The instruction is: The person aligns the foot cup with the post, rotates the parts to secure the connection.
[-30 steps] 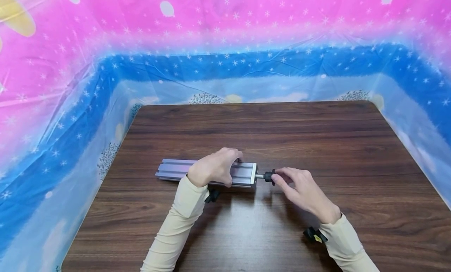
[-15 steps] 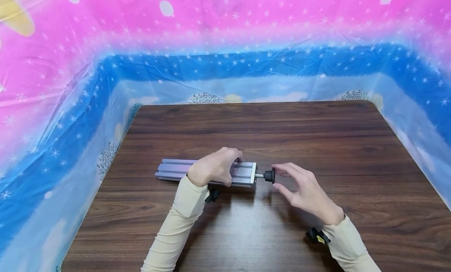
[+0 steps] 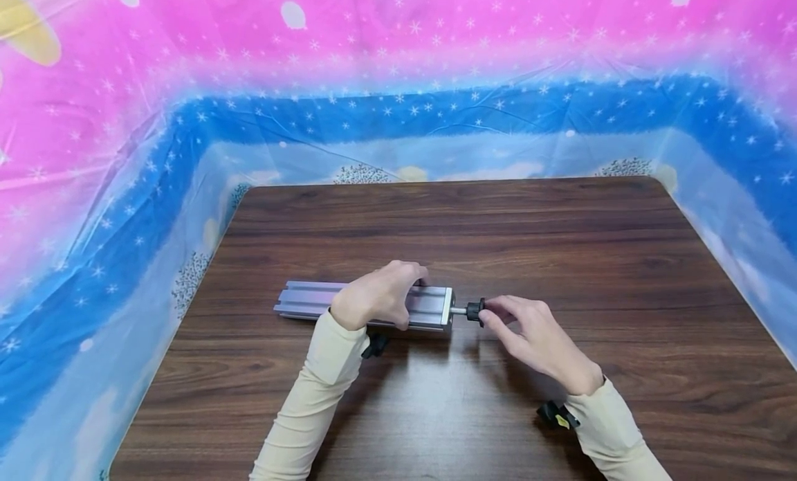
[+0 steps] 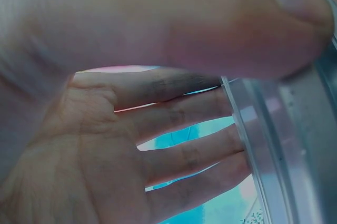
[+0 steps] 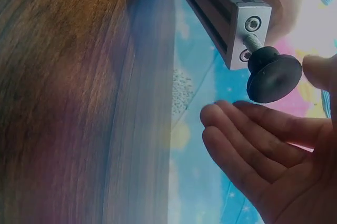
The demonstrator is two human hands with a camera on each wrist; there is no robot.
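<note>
A silver aluminium extrusion profile point(image 3: 305, 300) lies lengthwise on the table, with slots along its sides. My left hand point(image 3: 376, 297) grips it from above near its right end, thumb on the near side and fingers over the far side. From its end plate point(image 5: 253, 34), held by two screws, a threaded stem point(image 5: 254, 42) sticks out. On that stem sits a black levelling foot point(image 5: 274, 78) with a round disc base. My right hand point(image 3: 538, 339) pinches the foot's disc; in the right wrist view, thumb and fingers are right at its rim.
The brown wood-grain table point(image 3: 436, 225) extends around both hands. Behind it and at its sides hangs a pink and blue printed cloth point(image 3: 398, 114). Black wrist devices point(image 3: 557, 415) hang below both wrists, beside cream sleeves point(image 3: 613, 425).
Half a second ago my right fingers were spread around the disc; now they have closed back onto it. My left hand and the profile have stayed in place.
</note>
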